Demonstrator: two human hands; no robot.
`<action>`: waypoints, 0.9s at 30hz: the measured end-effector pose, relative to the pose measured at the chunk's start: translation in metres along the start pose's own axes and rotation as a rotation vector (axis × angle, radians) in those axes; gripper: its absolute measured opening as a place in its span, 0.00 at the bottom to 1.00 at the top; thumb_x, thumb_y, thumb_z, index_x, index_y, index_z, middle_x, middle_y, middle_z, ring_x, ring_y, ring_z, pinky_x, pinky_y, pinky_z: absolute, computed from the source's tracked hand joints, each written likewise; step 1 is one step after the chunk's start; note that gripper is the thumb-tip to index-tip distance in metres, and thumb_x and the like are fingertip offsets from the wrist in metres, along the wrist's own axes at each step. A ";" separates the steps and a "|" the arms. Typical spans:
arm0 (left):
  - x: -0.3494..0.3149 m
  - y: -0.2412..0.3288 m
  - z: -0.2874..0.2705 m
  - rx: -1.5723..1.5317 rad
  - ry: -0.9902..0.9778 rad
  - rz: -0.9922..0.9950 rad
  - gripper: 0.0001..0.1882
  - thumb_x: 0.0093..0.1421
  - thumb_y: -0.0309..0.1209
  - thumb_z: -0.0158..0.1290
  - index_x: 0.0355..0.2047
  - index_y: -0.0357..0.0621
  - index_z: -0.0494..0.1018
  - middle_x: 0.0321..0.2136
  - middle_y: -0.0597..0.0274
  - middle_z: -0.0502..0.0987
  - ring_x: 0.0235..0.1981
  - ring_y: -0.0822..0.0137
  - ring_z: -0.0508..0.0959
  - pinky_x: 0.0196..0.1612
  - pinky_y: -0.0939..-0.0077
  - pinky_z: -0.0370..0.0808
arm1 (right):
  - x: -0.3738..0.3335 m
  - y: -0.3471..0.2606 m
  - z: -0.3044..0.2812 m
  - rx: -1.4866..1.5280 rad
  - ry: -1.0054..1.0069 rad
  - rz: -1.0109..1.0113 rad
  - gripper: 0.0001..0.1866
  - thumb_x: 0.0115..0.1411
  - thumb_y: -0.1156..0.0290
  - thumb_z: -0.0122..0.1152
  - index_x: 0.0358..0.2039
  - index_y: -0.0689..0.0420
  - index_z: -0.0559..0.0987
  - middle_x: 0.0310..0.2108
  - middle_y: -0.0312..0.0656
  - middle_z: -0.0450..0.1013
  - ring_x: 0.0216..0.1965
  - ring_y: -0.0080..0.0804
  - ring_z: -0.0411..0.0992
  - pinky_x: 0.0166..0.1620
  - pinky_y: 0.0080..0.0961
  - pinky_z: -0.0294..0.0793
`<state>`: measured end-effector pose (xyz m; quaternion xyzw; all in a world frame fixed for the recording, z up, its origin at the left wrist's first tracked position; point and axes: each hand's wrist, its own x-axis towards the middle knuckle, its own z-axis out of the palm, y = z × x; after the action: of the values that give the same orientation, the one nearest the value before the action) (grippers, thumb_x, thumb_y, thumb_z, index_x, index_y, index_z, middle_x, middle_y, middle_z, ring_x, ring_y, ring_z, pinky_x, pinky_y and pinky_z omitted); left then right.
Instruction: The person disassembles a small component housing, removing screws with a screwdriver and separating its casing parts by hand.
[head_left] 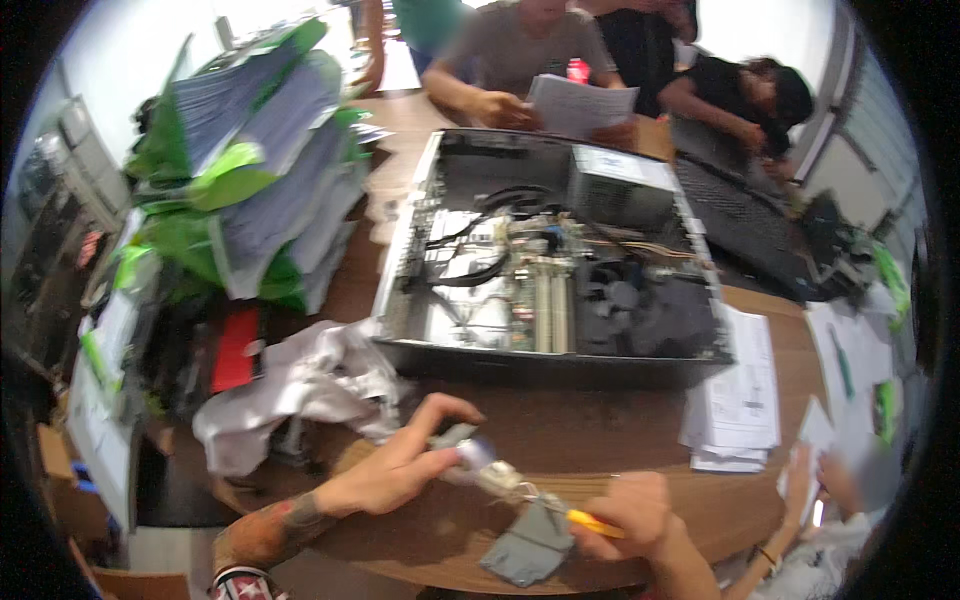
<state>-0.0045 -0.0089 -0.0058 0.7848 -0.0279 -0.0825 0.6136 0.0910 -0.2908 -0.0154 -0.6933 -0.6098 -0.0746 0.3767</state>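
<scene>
Just in front of the table's near edge, my left hand [385, 480] grips a small grey and shiny metal piece [474, 451] between thumb and fingers. A pale, cream-coloured part [503, 482] stretches from that piece toward my other hand. My right hand [635, 515] is closed around a slim tool with a yellow handle [593, 524]; blur hides its kind. Under the tool's front end is a flat grey piece [530, 548], with its material unclear. Beyond both hands an opened desktop computer case [560, 360] lies on its side, showing a fan [612, 290], a power supply [622, 185] and cables.
A crumpled whitish cloth [300, 395] lies left of the case, near a red item [236, 350]. A tall stack of papers in green folders [270, 180] stands behind. Printed sheets [735, 390] lie to the right. Several people sit or stand around the wooden table [590, 425].
</scene>
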 end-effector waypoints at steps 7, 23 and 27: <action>-0.003 0.000 0.000 -0.132 -0.002 -0.167 0.26 0.60 0.38 0.42 0.56 0.39 0.56 0.50 0.56 0.61 0.54 0.65 0.62 0.59 0.70 0.57 | -0.001 -0.002 0.011 -0.012 0.055 0.061 0.10 0.45 0.65 0.67 0.21 0.54 0.75 0.11 0.34 0.61 0.10 0.29 0.60 0.16 0.25 0.56; -0.003 -0.004 -0.005 -0.092 -0.020 -0.058 0.24 0.64 0.38 0.39 0.56 0.37 0.53 0.50 0.53 0.61 0.51 0.64 0.66 0.55 0.71 0.62 | -0.001 -0.005 0.014 -0.065 0.051 0.028 0.11 0.48 0.64 0.65 0.23 0.54 0.73 0.11 0.33 0.58 0.10 0.28 0.57 0.16 0.26 0.53; -0.004 -0.005 -0.002 -0.068 0.005 0.008 0.25 0.66 0.42 0.40 0.56 0.38 0.53 0.49 0.53 0.62 0.43 0.66 0.69 0.48 0.71 0.67 | -0.004 -0.004 0.013 -0.088 0.051 0.035 0.11 0.48 0.63 0.65 0.23 0.54 0.73 0.11 0.33 0.58 0.10 0.28 0.57 0.17 0.26 0.53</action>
<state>-0.0079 -0.0054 -0.0100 0.7636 -0.0266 -0.0791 0.6403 0.0816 -0.2861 -0.0258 -0.7176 -0.5838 -0.1122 0.3627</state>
